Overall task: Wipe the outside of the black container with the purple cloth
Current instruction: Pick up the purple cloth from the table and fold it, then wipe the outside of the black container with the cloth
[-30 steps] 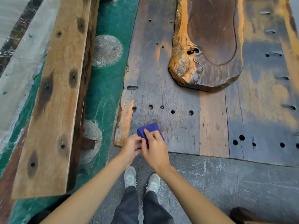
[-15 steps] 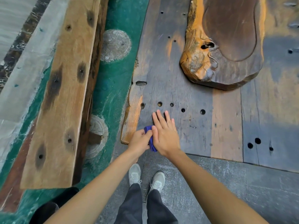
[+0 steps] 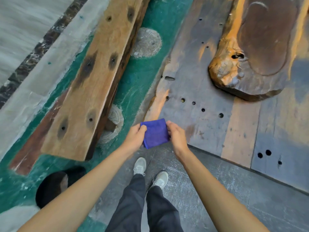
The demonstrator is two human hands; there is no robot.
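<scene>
- Overhead, the wooden table (image 3: 209,128) with drilled holes carries a carved wood slab (image 3: 257,47) at its far side.
- Left of it, a wooden bench (image 3: 93,77) stands on green flooring (image 3: 147,77).
- Black container (image 3: 50,188): on the floor, lower left, well apart from both hands.
- Purple cloth (image 3: 154,133): folded, held between the hands at the table's near edge.
- Left hand (image 3: 134,138): fingers curled, pinching the cloth's left edge.
- Right hand (image 3: 177,136): fingers curled, pinching the right edge.
</scene>
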